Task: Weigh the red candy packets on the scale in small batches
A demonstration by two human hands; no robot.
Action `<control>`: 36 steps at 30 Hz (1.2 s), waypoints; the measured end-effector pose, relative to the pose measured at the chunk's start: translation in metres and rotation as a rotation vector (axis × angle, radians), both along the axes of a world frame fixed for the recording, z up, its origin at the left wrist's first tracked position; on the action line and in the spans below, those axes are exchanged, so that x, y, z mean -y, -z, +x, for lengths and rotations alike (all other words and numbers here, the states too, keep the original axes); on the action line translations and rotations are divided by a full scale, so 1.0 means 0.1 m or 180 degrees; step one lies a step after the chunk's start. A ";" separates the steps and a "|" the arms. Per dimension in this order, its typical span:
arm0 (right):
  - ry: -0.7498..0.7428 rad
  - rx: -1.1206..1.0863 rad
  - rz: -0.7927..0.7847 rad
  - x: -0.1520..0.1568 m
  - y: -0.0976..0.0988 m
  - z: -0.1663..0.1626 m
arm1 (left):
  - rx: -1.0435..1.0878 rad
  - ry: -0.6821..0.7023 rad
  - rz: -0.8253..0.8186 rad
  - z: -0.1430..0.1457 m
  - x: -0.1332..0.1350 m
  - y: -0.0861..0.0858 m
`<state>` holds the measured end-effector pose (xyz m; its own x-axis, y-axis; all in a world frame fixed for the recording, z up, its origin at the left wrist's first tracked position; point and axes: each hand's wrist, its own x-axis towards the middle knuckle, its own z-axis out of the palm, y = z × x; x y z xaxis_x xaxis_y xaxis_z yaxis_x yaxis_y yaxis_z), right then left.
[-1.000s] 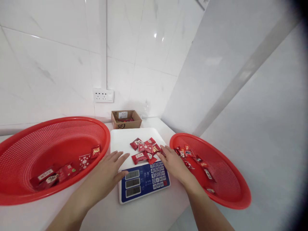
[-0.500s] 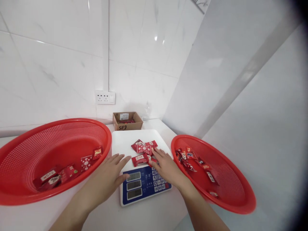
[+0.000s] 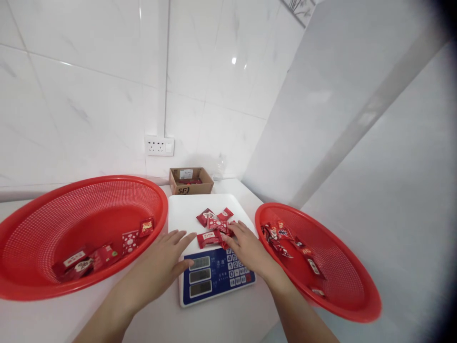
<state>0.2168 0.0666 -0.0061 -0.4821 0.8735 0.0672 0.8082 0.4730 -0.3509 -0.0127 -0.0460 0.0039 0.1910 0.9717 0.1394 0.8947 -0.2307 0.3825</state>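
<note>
A white electronic scale (image 3: pixel 185 214) with a blue keypad panel (image 3: pixel 214 278) stands between two red baskets. Several small red snack packets (image 3: pixel 214 224) lie on its platform. My right hand (image 3: pixel 246 247) rests on the front right of that pile, fingers stretched out and touching the packets. My left hand (image 3: pixel 164 259) lies flat and open at the scale's left front corner, fingertips near one packet (image 3: pixel 207 238).
A large red mesh basket (image 3: pixel 71 200) on the left holds several red packets (image 3: pixel 103 252). A smaller red basket (image 3: pixel 342 290) on the right holds several more. A small cardboard box (image 3: pixel 191 180) stands behind the scale, a wall socket (image 3: pixel 159 146) above it.
My right hand slid left from the scale's right edge onto the packet pile. My left hand barely moved. The camera shifted slightly.
</note>
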 end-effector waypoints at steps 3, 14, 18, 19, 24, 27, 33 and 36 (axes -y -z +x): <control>-0.0069 -0.0160 0.0123 -0.01 -0.04 -0.01 | 0.0050 0.0012 -0.0004 0.00 0.00 -0.02; -0.0716 0.0457 -0.0085 -0.20 -0.18 -0.54 | 0.0026 0.0049 -0.0059 0.04 0.00 -0.08; -0.0722 0.0376 -0.0165 -0.21 -0.20 -0.50 | 0.0087 0.0036 -0.0056 0.02 0.02 -0.10; -0.0671 0.0323 -0.0172 -0.21 -0.21 -0.45 | 0.0094 0.0038 -0.0063 0.02 0.02 -0.10; -0.0230 0.0090 0.0109 -0.15 -0.27 -0.05 | 0.0080 0.0072 -0.0112 0.02 0.00 -0.08; 0.0018 0.0287 0.0064 -0.07 -0.27 0.15 | 0.0046 0.0065 -0.0167 0.02 -0.01 -0.06; -0.0025 0.0270 0.0004 0.01 -0.10 0.23 | 0.0001 0.0047 -0.0240 0.05 0.00 -0.10; -0.0044 0.0051 0.0033 0.00 -0.07 0.21 | 0.0017 0.0053 -0.0289 0.06 0.00 -0.11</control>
<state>0.2375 0.0671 0.0006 -0.4952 0.8661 0.0683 0.8070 0.4877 -0.3331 -0.0072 -0.0457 0.0151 0.2066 0.9770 0.0519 0.8889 -0.2096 0.4073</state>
